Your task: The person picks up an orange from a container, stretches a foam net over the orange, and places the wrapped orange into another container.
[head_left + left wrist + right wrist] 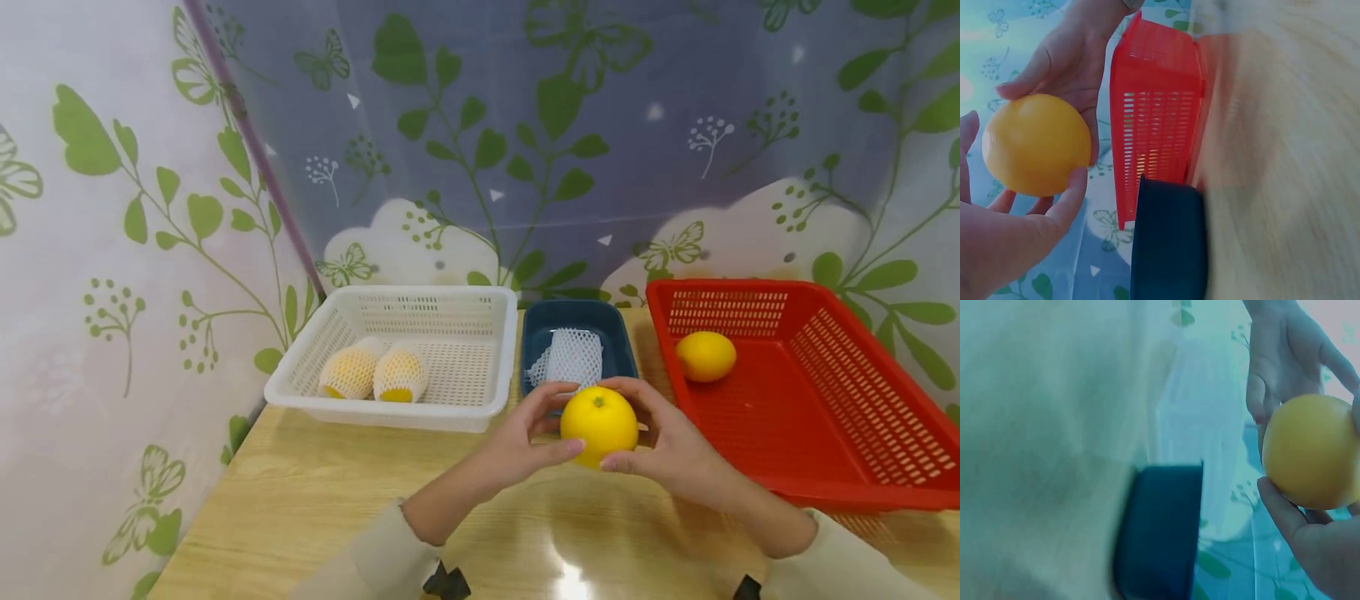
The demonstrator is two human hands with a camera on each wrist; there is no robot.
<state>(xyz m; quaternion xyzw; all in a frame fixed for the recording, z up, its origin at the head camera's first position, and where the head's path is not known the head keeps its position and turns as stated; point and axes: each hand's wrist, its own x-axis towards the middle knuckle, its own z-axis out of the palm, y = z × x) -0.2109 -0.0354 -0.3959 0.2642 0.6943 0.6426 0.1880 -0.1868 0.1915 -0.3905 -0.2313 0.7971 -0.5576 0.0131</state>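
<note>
Between both hands, a round yellow orange [599, 423] with a small green stem mark on top is held above the front of the table. My left hand [525, 442] grips its left side, thumb toward me and fingers behind. On the opposite side my right hand [671, 450] holds it the same way. The left wrist view shows the orange [1038, 145] with curled fingers around it. Just beyond the hands, a dark blue bin [536, 333] contains white foam netting [576, 357]. Another yellow fruit [706, 356] lies in the red basket [750, 417] to the right.
A white basket [450, 410] stands at the left rear, with two yellow fruits in foam nets [349, 372] inside. All containers sit on a wooden table [337, 475]. Behind them hangs a leaf-patterned cloth [465, 167], and a similar pale one covers the left side.
</note>
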